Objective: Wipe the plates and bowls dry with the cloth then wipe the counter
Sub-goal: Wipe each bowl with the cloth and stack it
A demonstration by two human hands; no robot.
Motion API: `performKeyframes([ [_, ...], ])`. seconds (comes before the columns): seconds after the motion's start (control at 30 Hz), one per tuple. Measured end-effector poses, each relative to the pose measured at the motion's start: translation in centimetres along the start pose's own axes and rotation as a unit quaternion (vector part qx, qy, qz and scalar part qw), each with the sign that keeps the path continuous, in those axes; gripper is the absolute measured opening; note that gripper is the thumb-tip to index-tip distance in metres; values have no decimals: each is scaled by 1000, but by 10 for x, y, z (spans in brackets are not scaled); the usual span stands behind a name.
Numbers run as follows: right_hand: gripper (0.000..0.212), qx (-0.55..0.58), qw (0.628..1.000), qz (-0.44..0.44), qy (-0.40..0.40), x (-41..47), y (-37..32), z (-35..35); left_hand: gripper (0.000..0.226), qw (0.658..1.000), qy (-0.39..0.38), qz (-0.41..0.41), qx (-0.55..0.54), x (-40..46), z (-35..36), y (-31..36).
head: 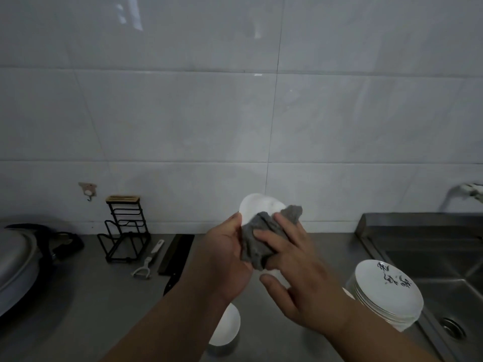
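A white plate (257, 205) is held upright above the grey counter (104, 309). My left hand (224, 259) grips its left edge. My right hand (292, 267) presses a grey cloth (264, 239) against the plate's face, fingers spread over the cloth and thumb under the plate's lower edge. Most of the plate is hidden behind the cloth and hands. A stack of white plates (386, 291) with a dark painted pattern sits at the right beside the sink. A white bowl (227, 327) stands on the counter under my left forearm.
A steel sink (431, 257) with a drain fills the right side, a tap (467, 189) above it. A black wire rack (125, 231), a white peeler (149, 259) and a black knife (175, 257) lie at mid-left. A pan with a lid (18, 262) sits far left.
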State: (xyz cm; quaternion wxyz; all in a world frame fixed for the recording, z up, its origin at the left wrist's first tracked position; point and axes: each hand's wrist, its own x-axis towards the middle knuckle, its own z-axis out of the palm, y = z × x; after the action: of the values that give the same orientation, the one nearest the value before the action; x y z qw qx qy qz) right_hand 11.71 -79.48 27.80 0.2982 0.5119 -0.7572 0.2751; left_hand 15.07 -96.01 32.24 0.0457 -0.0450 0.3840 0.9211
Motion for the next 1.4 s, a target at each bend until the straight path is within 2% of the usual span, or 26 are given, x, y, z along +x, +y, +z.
performKeyframes([
  [0.13, 44, -30, 999, 26, 15, 6, 6, 1, 48, 995, -59, 36, 70, 5, 0, -7],
  [0.2, 49, -52, 997, 43, 37, 10, 6, 4, 49, 991, -85, 49, 86, 8, 1, -12],
  [0.23, 50, -60, 996, 45, 42, 7, 6, 7, 49, 992, -84, 58, 74, 8, 4, -12],
  [0.33, 56, -64, 996, 42, 35, -15, 6, 17, 49, 999, -13, 47, 24, 11, 12, -6],
  [0.47, 63, -75, 996, 30, 33, -18, 17, 7, 50, 999, 13, 47, -14, 12, 20, -9],
  [0.53, 67, -77, 993, 74, 56, -7, 18, -1, 49, 998, 11, 49, -35, 13, 23, -14],
  [0.63, 72, -16, 981, 174, 82, 10, 16, -11, 48, 998, 17, 54, -13, 19, 25, -22],
  [0.7, 73, 23, 974, 210, 75, 15, 20, -16, 47, 998, 21, 57, -4, 23, 22, -26],
  [0.83, 75, -1, 987, 159, 21, 3, 21, -16, 48, 997, 33, 61, 15, 35, 11, -25],
  [0.9, 73, -1, 986, 164, 12, -6, 23, -15, 47, 997, 47, 53, 20, 35, 9, -30],
  [1.0, 55, 40, 975, 213, 42, -3, 31, -18, 43, 997, 62, 38, 24, 30, 14, -39],
  [1.07, 47, 101, 952, 276, 92, 2, 26, -14, 41, 997, 73, 35, 17, 34, 15, -42],
  [1.13, 50, 165, 912, 346, 143, -2, 17, 0, 41, 996, 84, 30, -3, 40, 13, -40],
  [1.2, 55, 218, 872, 407, 163, -9, 8, 12, 40, 995, 92, 16, -27, 45, 7, -41],
  [1.27, 50, 257, 831, 462, 172, -9, 1, 13, 38, 994, 99, -7, -45, 47, -2, -46],
  [1.4, 57, 282, 692, 623, 232, -8, 4, -1, 36, 989, 124, -56, -61, 51, -22, -62],
])
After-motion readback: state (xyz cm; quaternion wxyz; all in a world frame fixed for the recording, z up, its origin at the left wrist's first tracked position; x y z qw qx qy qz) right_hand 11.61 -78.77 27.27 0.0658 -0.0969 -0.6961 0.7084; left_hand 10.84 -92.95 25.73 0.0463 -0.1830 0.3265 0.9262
